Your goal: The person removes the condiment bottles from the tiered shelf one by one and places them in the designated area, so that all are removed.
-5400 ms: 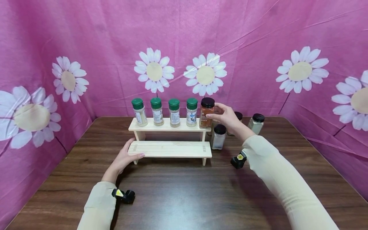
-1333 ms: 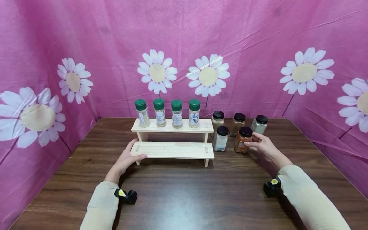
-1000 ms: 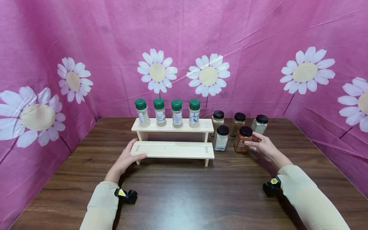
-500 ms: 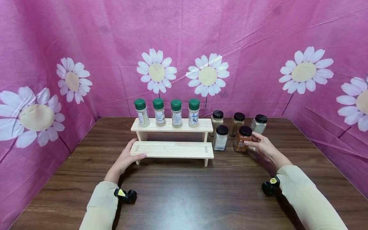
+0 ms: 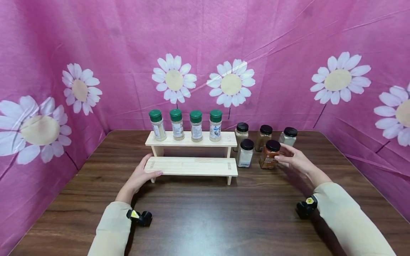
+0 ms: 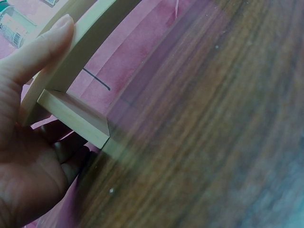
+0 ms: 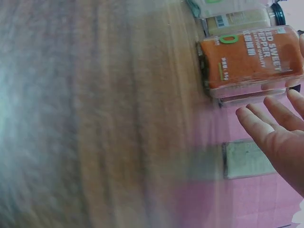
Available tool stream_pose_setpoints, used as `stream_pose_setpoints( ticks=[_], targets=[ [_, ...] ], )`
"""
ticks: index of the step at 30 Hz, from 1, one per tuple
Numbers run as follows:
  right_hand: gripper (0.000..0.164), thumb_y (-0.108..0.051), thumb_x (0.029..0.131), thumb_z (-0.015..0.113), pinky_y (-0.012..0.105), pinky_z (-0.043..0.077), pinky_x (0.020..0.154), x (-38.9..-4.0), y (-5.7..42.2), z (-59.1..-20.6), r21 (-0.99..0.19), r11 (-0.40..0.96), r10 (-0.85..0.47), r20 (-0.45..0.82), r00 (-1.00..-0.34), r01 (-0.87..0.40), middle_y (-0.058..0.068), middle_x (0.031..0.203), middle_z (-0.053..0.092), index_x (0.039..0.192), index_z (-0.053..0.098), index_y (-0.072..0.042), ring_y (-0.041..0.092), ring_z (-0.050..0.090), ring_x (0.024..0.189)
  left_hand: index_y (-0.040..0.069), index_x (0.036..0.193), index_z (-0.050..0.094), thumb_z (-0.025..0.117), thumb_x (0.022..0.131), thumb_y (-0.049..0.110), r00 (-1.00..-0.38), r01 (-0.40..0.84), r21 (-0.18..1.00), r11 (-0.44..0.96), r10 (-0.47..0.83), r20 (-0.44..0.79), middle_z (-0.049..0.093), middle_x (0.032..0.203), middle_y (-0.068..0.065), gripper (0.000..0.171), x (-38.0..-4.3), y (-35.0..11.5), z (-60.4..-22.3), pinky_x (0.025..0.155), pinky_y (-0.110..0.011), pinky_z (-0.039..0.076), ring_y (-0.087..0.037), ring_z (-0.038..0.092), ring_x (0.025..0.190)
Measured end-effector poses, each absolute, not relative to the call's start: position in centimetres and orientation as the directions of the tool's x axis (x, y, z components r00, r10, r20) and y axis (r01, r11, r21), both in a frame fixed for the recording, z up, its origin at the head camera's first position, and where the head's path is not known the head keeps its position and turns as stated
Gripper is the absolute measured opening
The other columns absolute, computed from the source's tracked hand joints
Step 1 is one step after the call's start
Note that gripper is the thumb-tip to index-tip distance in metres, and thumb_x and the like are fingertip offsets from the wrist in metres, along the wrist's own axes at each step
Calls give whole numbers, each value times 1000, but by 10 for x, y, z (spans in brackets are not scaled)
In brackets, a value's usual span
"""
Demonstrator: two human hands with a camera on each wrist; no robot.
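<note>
A two-tier wooden spice rack stands on the table, with several green-capped spice shakers upright on its upper tier. My left hand grips the rack's left end, thumb on top of the lower board and fingers around its side; the left wrist view shows the thumb over the board. At the right, my right hand is beside an orange-red spice jar with a black lid. In the right wrist view its fingers are spread and stand a little off that jar, whose label reads "sweet pepper".
Left of the red jar stands a black-lidded jar of white contents. Behind them are a beige jar, a brown jar and a pale jar. A pink flowered cloth hangs behind the brown wooden table.
The red pepper jar has gone from the rack's upper tier to the table at the right. My right hand has just let go of it and drawn slightly right. My left hand stays put.
</note>
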State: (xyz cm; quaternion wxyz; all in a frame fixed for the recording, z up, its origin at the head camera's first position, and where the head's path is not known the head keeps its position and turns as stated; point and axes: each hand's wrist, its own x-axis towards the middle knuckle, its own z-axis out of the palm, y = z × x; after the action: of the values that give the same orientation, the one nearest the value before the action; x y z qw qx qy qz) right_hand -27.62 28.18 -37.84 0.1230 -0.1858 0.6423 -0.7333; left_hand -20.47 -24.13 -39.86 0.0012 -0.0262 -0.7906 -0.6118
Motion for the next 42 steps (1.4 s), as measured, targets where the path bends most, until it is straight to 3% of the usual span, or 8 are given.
stream_pose_setpoints(
  ticks=[4, 7, 12, 15, 23, 29, 36, 42],
  targets=[
    [46, 1, 79, 58, 26, 41, 81, -283, 289, -376, -986, -139, -464, 151, -873, -97, -1, 106, 54, 119, 45, -18, 11, 53, 93, 1, 135, 12, 66, 73, 4, -999, 41, 968, 248, 41, 31, 24, 130, -23, 83, -206, -242, -398, 96, -43, 15, -30, 24, 115],
    [49, -2, 80, 59, 28, 40, 82, -280, 287, -364, -990, -71, -454, 137, -880, -118, 2, 110, 48, 124, 40, -10, 10, 53, 93, 1, 135, 13, 66, 73, 3, -999, 44, 969, 244, 43, 34, 25, 130, -23, 82, -207, -242, -398, 96, -43, 14, -30, 24, 114],
    [60, -6, 83, 57, 30, 38, 85, -272, 277, -340, -985, 122, -392, 66, -918, -123, 27, 126, 25, 131, 24, 5, 0, 48, 94, 3, 135, 13, 67, 73, 6, -998, 53, 968, 247, 43, 44, 26, 130, -22, 83, -206, -241, -396, 96, -41, 15, -29, 26, 114],
    [61, -7, 85, 54, 29, 38, 84, -271, 275, -331, -970, 202, -380, 51, -924, -136, 32, 130, 17, 132, 19, 6, -3, 46, 94, 4, 136, 13, 67, 73, 7, -998, 53, 967, 251, 41, 44, 25, 131, -22, 83, -206, -240, -396, 96, -42, 15, -29, 25, 114],
    [56, -9, 85, 54, 22, 42, 77, -276, 272, -317, -952, 239, -376, 88, -922, -188, 18, 123, 38, 132, 25, 3, 1, 49, 95, 0, 135, 12, 66, 73, 4, -999, 35, 966, 255, 41, 25, 24, 130, -24, 82, -198, -235, -385, 96, -43, 15, -31, 24, 114],
    [49, -10, 85, 55, 21, 40, 80, -279, 268, -305, -959, 203, -388, 106, -915, -197, 21, 126, 35, 129, 34, -6, 6, 49, 99, -2, 134, 12, 65, 73, 3, -999, 34, 967, 251, 42, 24, 24, 129, -26, 81, -191, -229, -375, 95, -44, 15, -32, 24, 114],
    [48, -6, 83, 56, 25, 39, 83, -283, 257, -289, -975, 119, -389, 128, -912, -187, -1, 110, 50, 127, 36, -5, 11, 51, 98, -2, 135, 12, 66, 73, 3, -999, 37, 966, 255, 44, 26, 23, 130, -25, 82, -198, -236, -385, 96, -44, 14, -32, 24, 114],
    [48, -7, 83, 57, 29, 37, 86, -284, 243, -282, -982, 81, -395, 126, -910, -171, 6, 117, 43, 127, 36, -4, 9, 48, 100, 3, 136, 12, 67, 73, 7, -998, 49, 964, 262, 41, 40, 25, 131, -22, 84, -204, -241, -398, 96, -42, 15, -29, 25, 114]
  ],
)
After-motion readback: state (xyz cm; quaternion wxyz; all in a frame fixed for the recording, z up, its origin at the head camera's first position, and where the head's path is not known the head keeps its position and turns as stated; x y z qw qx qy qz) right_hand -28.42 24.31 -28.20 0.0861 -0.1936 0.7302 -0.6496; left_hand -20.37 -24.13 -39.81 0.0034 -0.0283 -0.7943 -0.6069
